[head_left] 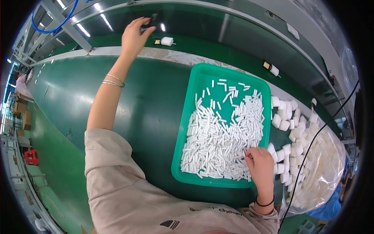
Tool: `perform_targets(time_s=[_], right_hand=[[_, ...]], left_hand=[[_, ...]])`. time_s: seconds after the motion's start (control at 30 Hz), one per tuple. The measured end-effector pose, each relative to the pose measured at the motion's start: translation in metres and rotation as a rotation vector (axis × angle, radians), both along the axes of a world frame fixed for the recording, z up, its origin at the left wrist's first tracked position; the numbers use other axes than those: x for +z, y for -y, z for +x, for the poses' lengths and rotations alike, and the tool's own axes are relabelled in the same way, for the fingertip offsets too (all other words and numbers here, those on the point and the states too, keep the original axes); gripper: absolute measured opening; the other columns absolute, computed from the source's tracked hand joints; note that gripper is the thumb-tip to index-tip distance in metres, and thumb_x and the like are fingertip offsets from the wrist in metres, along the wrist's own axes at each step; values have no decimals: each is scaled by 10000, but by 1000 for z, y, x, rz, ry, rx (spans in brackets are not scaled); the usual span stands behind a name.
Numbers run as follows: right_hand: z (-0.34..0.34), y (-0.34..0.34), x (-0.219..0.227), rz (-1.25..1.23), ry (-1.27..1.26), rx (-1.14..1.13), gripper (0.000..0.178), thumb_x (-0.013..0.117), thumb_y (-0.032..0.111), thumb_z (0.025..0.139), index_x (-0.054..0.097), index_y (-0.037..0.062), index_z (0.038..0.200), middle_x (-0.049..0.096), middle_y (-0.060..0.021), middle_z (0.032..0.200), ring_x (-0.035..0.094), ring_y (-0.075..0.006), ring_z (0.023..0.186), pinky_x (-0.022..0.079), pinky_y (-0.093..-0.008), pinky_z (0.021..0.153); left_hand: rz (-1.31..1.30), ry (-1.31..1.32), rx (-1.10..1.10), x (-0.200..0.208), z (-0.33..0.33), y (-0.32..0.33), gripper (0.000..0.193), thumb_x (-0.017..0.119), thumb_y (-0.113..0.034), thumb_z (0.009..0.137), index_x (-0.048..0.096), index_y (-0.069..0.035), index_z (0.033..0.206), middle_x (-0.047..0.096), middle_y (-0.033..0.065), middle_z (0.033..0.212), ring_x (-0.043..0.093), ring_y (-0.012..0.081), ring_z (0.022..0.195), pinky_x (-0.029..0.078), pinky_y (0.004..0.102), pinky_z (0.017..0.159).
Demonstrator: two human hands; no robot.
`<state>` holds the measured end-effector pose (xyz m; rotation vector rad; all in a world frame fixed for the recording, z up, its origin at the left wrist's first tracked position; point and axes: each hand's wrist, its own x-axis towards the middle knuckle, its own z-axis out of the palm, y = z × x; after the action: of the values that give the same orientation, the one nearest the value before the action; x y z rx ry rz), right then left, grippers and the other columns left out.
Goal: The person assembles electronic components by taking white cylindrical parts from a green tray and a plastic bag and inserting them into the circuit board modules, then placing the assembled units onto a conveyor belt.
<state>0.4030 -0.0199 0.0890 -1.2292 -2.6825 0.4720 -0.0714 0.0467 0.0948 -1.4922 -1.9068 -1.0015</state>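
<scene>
Left grip (pixel 133 39) pinching one dark part (pixel 154 16); right grip (pixel 261 165) bunched, hold unclear; one tray (pixel 202 77).

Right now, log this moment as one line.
left hand: holding dark part, over belt; right hand: at white sticks, hold unclear; sticks: in green tray; white blocks: right of tray

Factory workshop | conveyor belt (pixel 222 52) | bulk white sticks (pixel 218 156) in green tray (pixel 204 73) | cardboard boxes (pixel 26 120)

The green bench (pixel 148 97) carried a green tray (pixel 202 76). To the right of this tray, many white blocks (pixel 297 134) were lying, beside a clear plastic bag (pixel 327 163).
</scene>
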Motion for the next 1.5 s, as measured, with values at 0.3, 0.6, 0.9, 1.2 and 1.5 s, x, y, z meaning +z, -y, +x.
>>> perform_targets(time_s=[0.3, 0.6, 0.9, 1.2, 1.5], right_hand=[[9, 17, -15, 63, -7, -79, 116, 598, 62, 661, 516, 51, 742, 512, -101, 694, 506, -286, 723, 393, -370, 642], [11, 11, -17, -433, -716, -230, 66, 553, -19, 762, 499, -4, 798, 558, -94, 738, 564, -168, 671, 451, -253, 563], [17, 16, -25, -627, -995, -257, 144, 603, -37, 736, 587, -27, 878, 615, -82, 788, 608, -124, 678, 494, -220, 616], [15, 17, -23, -570, -1026, -308, 133, 638, -32, 702, 614, -6, 831, 607, -65, 740, 581, -110, 690, 473, -212, 603], [16, 17, -24, -113, -965, -244, 136, 687, -26, 611, 638, 19, 730, 577, -66, 667, 556, -157, 602, 426, -217, 526]], left_hand=[[-67, 1443, -974, 24, 236, 46, 514, 696, 26, 656, 396, -27, 1069, 556, 117, 959, 587, 163, 818, 481, 256, 715], [-358, 1973, -1027, -11, 302, 84, 584, 602, -31, 729, 339, -47, 1250, 473, 28, 1089, 538, 231, 994, 473, 316, 765], [-271, 1890, -996, -24, 306, 85, 578, 621, -30, 707, 365, -43, 1225, 479, 36, 1079, 546, 242, 963, 495, 365, 754], [-256, 1717, -1056, -24, 310, 91, 571, 647, 45, 662, 385, -11, 1167, 481, 73, 1031, 553, 251, 941, 513, 357, 743], [-599, 1415, -1072, -19, 315, 94, 445, 782, 10, 524, 537, -34, 893, 571, 54, 904, 557, 135, 866, 445, 256, 776]])
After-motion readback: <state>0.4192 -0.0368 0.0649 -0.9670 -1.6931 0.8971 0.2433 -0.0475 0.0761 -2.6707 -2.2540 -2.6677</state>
